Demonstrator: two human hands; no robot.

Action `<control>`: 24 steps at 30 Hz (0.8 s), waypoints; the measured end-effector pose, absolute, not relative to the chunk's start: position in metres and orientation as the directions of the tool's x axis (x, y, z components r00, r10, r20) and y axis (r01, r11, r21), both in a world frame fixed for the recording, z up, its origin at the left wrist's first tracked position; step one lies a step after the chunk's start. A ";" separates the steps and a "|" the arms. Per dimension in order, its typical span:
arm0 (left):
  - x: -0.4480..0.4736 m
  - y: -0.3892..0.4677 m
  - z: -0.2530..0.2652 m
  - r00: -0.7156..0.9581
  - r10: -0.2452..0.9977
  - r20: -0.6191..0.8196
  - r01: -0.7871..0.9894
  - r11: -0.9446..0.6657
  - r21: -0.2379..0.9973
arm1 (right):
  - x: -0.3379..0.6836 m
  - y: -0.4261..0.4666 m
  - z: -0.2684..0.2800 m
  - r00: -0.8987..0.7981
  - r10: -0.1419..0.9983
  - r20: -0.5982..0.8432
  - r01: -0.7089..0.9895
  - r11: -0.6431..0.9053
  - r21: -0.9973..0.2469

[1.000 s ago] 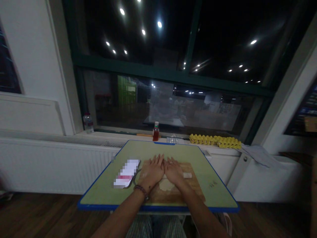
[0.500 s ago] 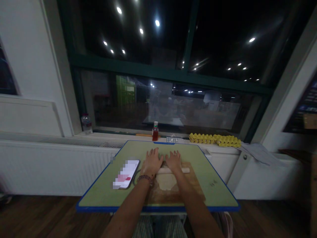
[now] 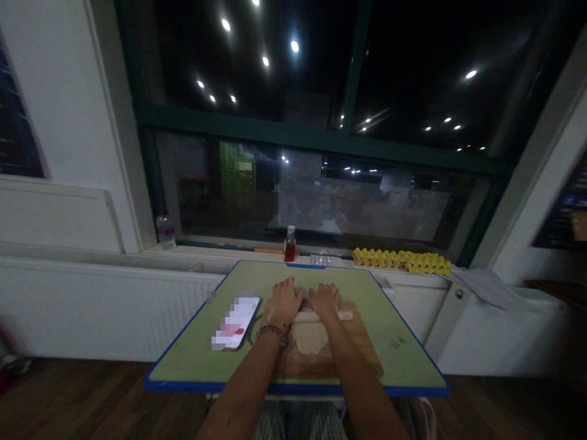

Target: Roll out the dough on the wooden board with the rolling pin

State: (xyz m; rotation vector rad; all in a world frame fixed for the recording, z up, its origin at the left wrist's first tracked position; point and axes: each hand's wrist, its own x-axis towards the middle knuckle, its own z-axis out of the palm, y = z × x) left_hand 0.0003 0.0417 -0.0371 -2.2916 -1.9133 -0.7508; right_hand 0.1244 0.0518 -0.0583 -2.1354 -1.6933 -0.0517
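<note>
A flat, pale sheet of dough [image 3: 310, 340] lies on a wooden board [image 3: 362, 348] between my forearms. Across the board's far part, just beyond most of the dough, lies a light rolling pin [image 3: 346, 316]. My left hand [image 3: 286, 300] rests palm down over the pin's left part, its fingers stretched forward past it. Over its middle lies my right hand [image 3: 324, 300], also flat with fingers extended. Both hands hide parts of the pin, and its left end is covered. Neither hand is wrapped around it.
A lit phone [image 3: 238, 324] lies left of the board on the green, blue-edged table [image 3: 183, 363]. Along the windowsill stand a bottle of red liquid [image 3: 290, 245], yellow egg cartons [image 3: 401, 261] and a clear bottle [image 3: 166, 232]. Papers [image 3: 486, 287] lie at right.
The whole view has shifted slightly to the right. My hands stay flat over the rolling pin, in nearly the same place; the dough looks unchanged.
</note>
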 end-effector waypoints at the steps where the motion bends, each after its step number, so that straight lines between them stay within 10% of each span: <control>1: 0.000 0.042 -0.038 0.105 0.912 0.396 0.942 -0.219 0.256 | 0.124 0.052 -0.058 0.268 0.936 0.229 0.939 -0.201 -0.279; 6: -0.002 0.047 -0.044 0.081 0.936 0.343 0.947 -0.180 0.266 | 0.123 0.052 -0.056 0.271 0.956 0.116 0.940 -0.236 -0.247; 15: 0.002 0.042 -0.035 0.061 0.953 0.297 0.951 -0.146 0.272 | 0.126 0.043 -0.044 0.220 0.853 0.473 0.935 -0.046 -0.352; 24: -0.001 0.038 -0.029 0.066 0.983 0.172 0.946 -0.116 0.301 | 0.125 0.044 -0.045 0.229 0.912 0.340 0.944 -0.124 -0.305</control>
